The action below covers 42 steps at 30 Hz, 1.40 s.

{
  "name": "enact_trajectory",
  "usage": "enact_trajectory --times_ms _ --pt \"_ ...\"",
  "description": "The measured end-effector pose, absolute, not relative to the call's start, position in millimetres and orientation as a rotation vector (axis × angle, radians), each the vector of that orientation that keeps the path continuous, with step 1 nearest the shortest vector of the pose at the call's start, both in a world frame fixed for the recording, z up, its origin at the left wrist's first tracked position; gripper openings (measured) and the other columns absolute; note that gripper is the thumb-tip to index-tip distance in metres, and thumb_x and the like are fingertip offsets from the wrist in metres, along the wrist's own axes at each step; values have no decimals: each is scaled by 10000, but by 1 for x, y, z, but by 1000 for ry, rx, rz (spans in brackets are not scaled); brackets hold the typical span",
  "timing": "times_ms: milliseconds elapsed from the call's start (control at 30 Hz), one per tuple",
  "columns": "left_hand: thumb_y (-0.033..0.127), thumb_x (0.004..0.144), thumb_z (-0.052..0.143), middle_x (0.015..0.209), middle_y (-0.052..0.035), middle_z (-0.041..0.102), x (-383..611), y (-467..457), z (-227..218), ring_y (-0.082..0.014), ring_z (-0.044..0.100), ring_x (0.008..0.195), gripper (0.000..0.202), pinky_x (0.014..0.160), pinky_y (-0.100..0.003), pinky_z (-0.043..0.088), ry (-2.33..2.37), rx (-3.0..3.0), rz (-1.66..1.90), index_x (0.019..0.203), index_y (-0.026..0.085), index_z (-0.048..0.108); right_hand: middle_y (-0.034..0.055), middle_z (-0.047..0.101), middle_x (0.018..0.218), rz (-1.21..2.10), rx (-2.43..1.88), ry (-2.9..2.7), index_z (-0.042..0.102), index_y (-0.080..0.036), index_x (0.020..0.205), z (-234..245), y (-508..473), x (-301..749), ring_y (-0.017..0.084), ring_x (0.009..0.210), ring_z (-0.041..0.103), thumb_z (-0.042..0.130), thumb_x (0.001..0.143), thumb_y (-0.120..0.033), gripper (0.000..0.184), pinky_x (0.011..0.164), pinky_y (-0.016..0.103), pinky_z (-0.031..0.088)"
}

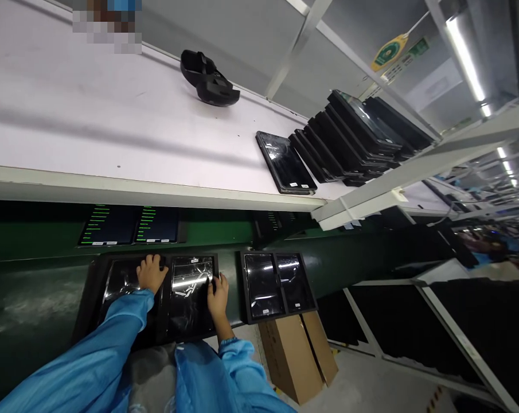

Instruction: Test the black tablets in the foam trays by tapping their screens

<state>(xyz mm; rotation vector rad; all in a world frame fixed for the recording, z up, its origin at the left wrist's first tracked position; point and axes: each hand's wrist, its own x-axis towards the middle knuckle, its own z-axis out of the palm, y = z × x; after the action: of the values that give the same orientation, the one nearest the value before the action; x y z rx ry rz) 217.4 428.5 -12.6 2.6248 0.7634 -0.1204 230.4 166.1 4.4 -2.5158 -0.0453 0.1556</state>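
A black tray in front of me carries two dark-screened tablets side by side. My left hand rests over the upper right of the left tablet, fingers apart, its thumb close to the divider. At the tray's right side, my right hand is closed around the rim, with its thumb against the edge of the right tablet. That tablet has a glossy, reflective screen and a small white label at its top. Both forearms are in blue sleeves.
Another tray with two tablets lies to the right on the green surface. Behind, two tablets show green lines. The white shelf above bears a black strapped object and stacked tablets. A cardboard box stands below right.
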Motion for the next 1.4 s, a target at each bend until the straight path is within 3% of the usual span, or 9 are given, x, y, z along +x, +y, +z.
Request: enact_trajectory --times_ms 133,233,400,500,600,700,833,1233,1400 --pt "426 920 438 1265 -173 551 204 443 -16 -342 493 1161 443 968 -472 392 639 2658 -107 1246 168 590 217 335 1597 315 -2592 -58 572 -83 1380 5 186 260 355 1498 278 562 888 -274 528 1206 497 243" --pt "461 916 466 1418 -184 488 166 460 -22 -362 399 1323 518 1105 -522 308 651 2683 -79 1328 160 554 229 248 1632 348 -2652 -136 500 -97 1452 4 197 265 407 1522 191 650 856 -300 648 1203 567 189" --pt "452 962 346 1526 -205 396 51 471 -41 -351 266 1466 567 1199 -626 139 775 2683 130 1381 104 505 138 278 1644 520 -2531 -947 578 -213 1380 -2 206 232 332 1540 163 618 897 -248 486 1210 565 192" --pt "472 984 303 1556 -190 357 -10 461 -48 -342 244 1484 558 1186 -650 171 988 2589 138 1378 134 508 100 347 1617 742 -2349 -1318 647 -239 1289 -4 207 206 291 1528 216 614 899 -227 392 1219 512 224" --pt "480 982 315 1511 -172 414 -39 452 -49 -337 269 1475 491 1179 -647 202 1173 2408 105 1233 181 612 51 312 1638 900 -2232 -1543 695 -281 1210 -2 207 193 300 1543 162 603 908 -238 318 1230 566 148" --pt "495 950 372 1400 -158 507 -40 447 -53 -325 364 1417 445 1174 -578 277 1256 2227 144 1122 196 654 61 282 1651 995 -2207 -1595 686 -280 1222 5 209 194 320 1554 103 639 898 -280 327 1223 610 104" --pt "508 894 454 1335 -191 514 -29 444 -63 -337 438 1335 454 1140 -496 361 1391 2113 217 1091 154 658 79 242 1664 1078 -2158 -1645 670 -270 1238 13 212 202 349 1556 61 712 845 -266 396 1214 632 91" --pt "456 807 591 1363 -179 484 -25 428 -70 -358 446 1316 394 1150 -536 335 1615 1812 389 1043 156 688 90 231 1667 1021 -2191 -1765 641 -273 1274 6 212 202 369 1554 51 749 842 -302 446 1203 656 107" --pt "547 811 538 1290 -173 557 -24 437 -69 -359 488 1280 428 1149 -535 349 1583 1709 439 908 168 713 80 283 1650 1003 -2177 -1737 636 -276 1283 5 213 200 367 1547 118 741 835 -291 460 1201 652 147"
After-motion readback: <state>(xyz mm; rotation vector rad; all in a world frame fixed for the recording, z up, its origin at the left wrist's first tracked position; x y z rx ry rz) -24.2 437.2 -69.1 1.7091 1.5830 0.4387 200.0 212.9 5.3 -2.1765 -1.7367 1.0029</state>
